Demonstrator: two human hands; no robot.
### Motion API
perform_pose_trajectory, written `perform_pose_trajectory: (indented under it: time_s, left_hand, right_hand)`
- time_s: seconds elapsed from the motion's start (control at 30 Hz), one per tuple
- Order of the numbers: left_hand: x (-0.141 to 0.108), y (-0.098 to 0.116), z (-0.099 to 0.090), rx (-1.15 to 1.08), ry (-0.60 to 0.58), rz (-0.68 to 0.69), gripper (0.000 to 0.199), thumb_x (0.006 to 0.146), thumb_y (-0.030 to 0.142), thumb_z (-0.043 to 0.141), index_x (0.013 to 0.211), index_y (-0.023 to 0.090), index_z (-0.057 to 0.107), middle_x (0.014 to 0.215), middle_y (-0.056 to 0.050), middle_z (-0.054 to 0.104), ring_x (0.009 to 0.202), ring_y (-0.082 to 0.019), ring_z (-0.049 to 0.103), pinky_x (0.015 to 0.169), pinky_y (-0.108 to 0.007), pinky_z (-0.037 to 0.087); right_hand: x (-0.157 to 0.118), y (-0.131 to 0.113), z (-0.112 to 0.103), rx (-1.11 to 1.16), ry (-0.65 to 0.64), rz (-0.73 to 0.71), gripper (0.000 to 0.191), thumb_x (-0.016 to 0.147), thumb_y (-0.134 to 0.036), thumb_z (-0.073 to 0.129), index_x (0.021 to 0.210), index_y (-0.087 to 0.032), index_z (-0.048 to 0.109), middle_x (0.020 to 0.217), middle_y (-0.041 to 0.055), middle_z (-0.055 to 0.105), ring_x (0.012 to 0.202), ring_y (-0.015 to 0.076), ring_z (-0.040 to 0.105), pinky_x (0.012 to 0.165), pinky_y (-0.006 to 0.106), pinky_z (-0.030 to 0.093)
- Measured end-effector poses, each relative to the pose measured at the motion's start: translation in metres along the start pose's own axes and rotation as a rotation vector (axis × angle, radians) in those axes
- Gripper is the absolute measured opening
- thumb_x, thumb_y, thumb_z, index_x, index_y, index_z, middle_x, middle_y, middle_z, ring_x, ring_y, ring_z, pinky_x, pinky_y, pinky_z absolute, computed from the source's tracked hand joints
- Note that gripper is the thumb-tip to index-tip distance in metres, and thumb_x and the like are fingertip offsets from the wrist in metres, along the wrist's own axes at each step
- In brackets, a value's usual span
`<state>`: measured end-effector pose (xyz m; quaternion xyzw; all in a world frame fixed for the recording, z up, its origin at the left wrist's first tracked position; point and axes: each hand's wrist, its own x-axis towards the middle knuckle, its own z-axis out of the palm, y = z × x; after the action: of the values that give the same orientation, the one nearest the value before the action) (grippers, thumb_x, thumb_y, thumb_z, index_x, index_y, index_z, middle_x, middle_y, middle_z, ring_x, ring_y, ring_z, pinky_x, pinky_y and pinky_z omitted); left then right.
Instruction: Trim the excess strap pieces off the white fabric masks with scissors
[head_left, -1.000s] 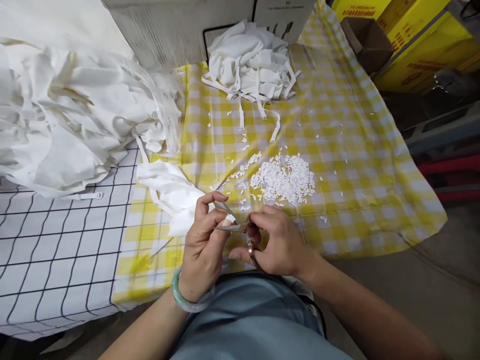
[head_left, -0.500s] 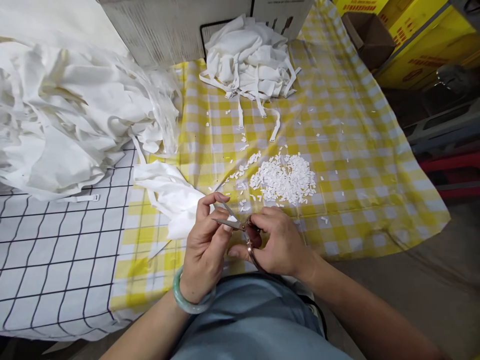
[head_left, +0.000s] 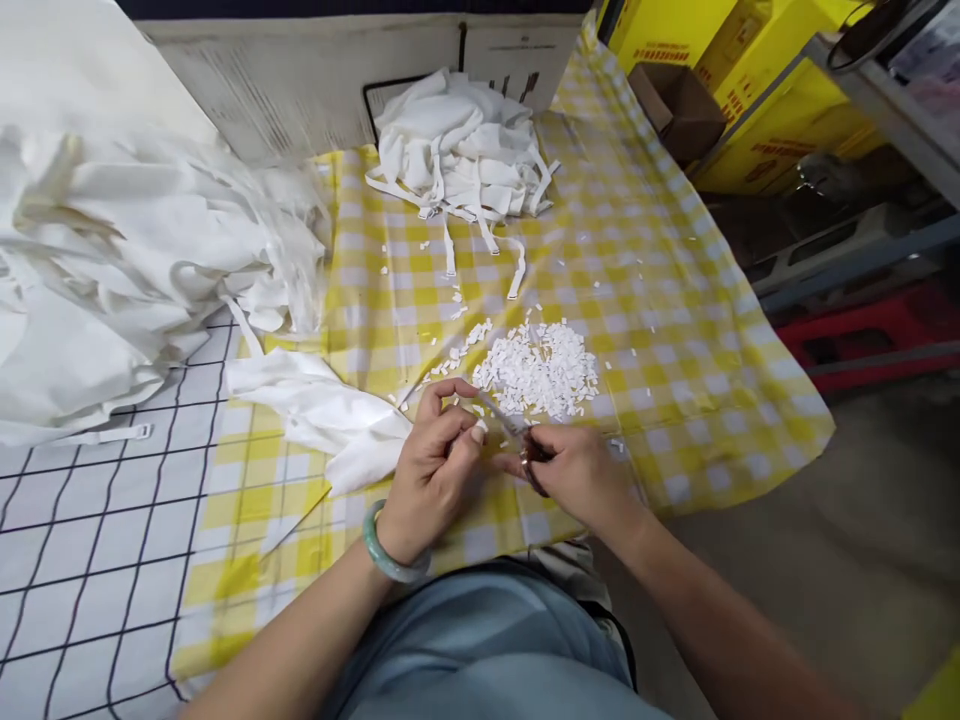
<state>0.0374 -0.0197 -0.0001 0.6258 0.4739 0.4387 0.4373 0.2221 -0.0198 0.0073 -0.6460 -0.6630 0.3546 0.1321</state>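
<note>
My left hand (head_left: 435, 475), with a green bangle at the wrist, is closed on a white cloth piece (head_left: 322, 405). A small white end of it shows between thumb and fingers, and the rest trails left over the table. My right hand (head_left: 589, 480) has its fingers in the handles of a pair of scissors (head_left: 533, 462). The blades point up and left toward my left fingertips and look nearly together, slightly blurred. Just beyond my hands lies a pile of small white clippings (head_left: 540, 368), with loose bits scattered around it.
A heap of white strapped pieces (head_left: 465, 145) lies at the back against a pale box (head_left: 300, 85). A larger pile of white fabric (head_left: 142, 260) covers the left. Yellow checked cloth (head_left: 645, 330) covers the table; yellow boxes (head_left: 795, 130) and a red stool (head_left: 870, 335) are at right.
The scissors' blades were spread around the white end by my left fingers; now they are closer together and drawn slightly right. The whole view has shifted, with the table things lower and further left.
</note>
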Motion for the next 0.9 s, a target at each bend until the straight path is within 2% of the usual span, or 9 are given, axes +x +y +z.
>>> perform_pose_trajectory:
  time_s: [0.13, 0.17, 0.23, 0.37, 0.4, 0.47, 0.63, 0.8, 0.9]
  left_hand:
    - [-0.026, 0.024, -0.035, 0.161, -0.418, 0.056, 0.017, 0.093, 0.025, 0.058, 0.079, 0.019, 0.065, 0.114, -0.011, 0.064, 0.11, -0.023, 0.06, 0.095, -0.034, 0.05]
    - [-0.033, 0.028, -0.048, 0.211, -0.465, 0.052, 0.013, 0.091, 0.026, 0.061, 0.08, 0.02, 0.066, 0.115, -0.011, 0.065, 0.108, -0.023, 0.062, 0.093, -0.033, 0.052]
    - [-0.044, 0.026, -0.081, 0.33, -0.33, 0.019, 0.008, 0.091, 0.022, 0.06, 0.085, 0.021, 0.065, 0.113, -0.011, 0.066, 0.105, -0.023, 0.064, 0.091, -0.033, 0.053]
    - [-0.037, -0.009, -0.152, 0.745, 0.297, 0.01, 0.021, 0.084, 0.008, 0.047, 0.094, 0.019, 0.061, 0.112, -0.013, 0.058, 0.109, -0.028, 0.057, 0.096, -0.046, 0.046]
    - [-0.032, -0.019, -0.166, 0.821, 0.362, 0.022, 0.024, 0.081, 0.006, 0.045, 0.094, 0.018, 0.061, 0.111, -0.013, 0.056, 0.109, -0.029, 0.055, 0.096, -0.049, 0.045]
    - [-0.022, -0.033, -0.183, 0.867, 0.34, 0.041, 0.026, 0.077, 0.004, 0.046, 0.091, 0.019, 0.061, 0.106, -0.012, 0.056, 0.104, -0.029, 0.053, 0.093, -0.049, 0.045]
    - [-0.015, -0.039, -0.177, 0.801, 0.038, 0.105, 0.016, 0.072, 0.009, 0.058, 0.082, 0.02, 0.065, 0.091, -0.008, 0.063, 0.086, -0.025, 0.054, 0.081, -0.04, 0.048]
    - [-0.028, -0.018, -0.169, 0.693, 0.009, 0.167, 0.008, 0.085, 0.015, 0.054, 0.079, 0.018, 0.059, 0.087, -0.009, 0.062, 0.083, -0.021, 0.056, 0.076, -0.034, 0.048]
    - [-0.043, 0.009, -0.175, 0.569, 0.02, 0.067, 0.01, 0.089, 0.02, 0.054, 0.083, 0.018, 0.061, 0.073, -0.002, 0.058, 0.065, -0.014, 0.051, 0.059, -0.024, 0.042]
  right_hand:
    - [-0.001, 0.009, -0.009, 0.046, 0.104, -0.038, 0.043, 0.076, -0.06, 0.068, 0.07, -0.022, 0.05, 0.056, -0.0041, 0.049, 0.052, 0.0122, 0.045, 0.049, 0.024, 0.034]
    - [0.0, 0.01, -0.009, 0.037, 0.13, -0.073, 0.042, 0.076, -0.06, 0.068, 0.077, -0.022, 0.051, 0.06, -0.0037, 0.051, 0.053, 0.013, 0.047, 0.05, 0.024, 0.037]
    - [0.001, 0.009, -0.005, 0.013, 0.152, -0.145, 0.043, 0.075, -0.06, 0.069, 0.089, -0.022, 0.052, 0.069, -0.0011, 0.056, 0.059, 0.0156, 0.052, 0.054, 0.026, 0.042]
    - [0.007, -0.011, 0.015, -0.007, 0.154, -0.299, 0.037, 0.077, -0.05, 0.071, 0.096, -0.023, 0.055, 0.088, 0.0055, 0.064, 0.075, 0.0202, 0.058, 0.067, 0.033, 0.049]
    - [0.008, -0.02, 0.021, 0.01, 0.164, -0.338, 0.034, 0.077, -0.046, 0.072, 0.095, -0.023, 0.056, 0.089, 0.0057, 0.065, 0.076, 0.0206, 0.058, 0.069, 0.033, 0.05]
    - [0.011, -0.041, 0.034, 0.071, 0.182, -0.408, 0.027, 0.078, -0.039, 0.072, 0.093, -0.023, 0.056, 0.086, 0.0048, 0.065, 0.075, 0.0201, 0.058, 0.07, 0.033, 0.05]
    - [0.018, -0.097, 0.072, 0.278, 0.037, -0.434, 0.025, 0.077, -0.035, 0.073, 0.086, -0.023, 0.053, 0.08, 0.0009, 0.061, 0.072, 0.0166, 0.057, 0.068, 0.029, 0.049]
    - [0.031, -0.127, 0.114, 0.362, -0.018, -0.452, 0.027, 0.071, -0.023, 0.072, 0.088, -0.022, 0.051, 0.09, 0.0019, 0.062, 0.087, 0.0187, 0.057, 0.082, 0.032, 0.048]
    - [0.038, -0.136, 0.108, 0.517, -0.115, -0.406, 0.017, 0.071, -0.02, 0.063, 0.08, -0.022, 0.05, 0.082, 0.0, 0.059, 0.081, 0.0171, 0.057, 0.077, 0.03, 0.047]
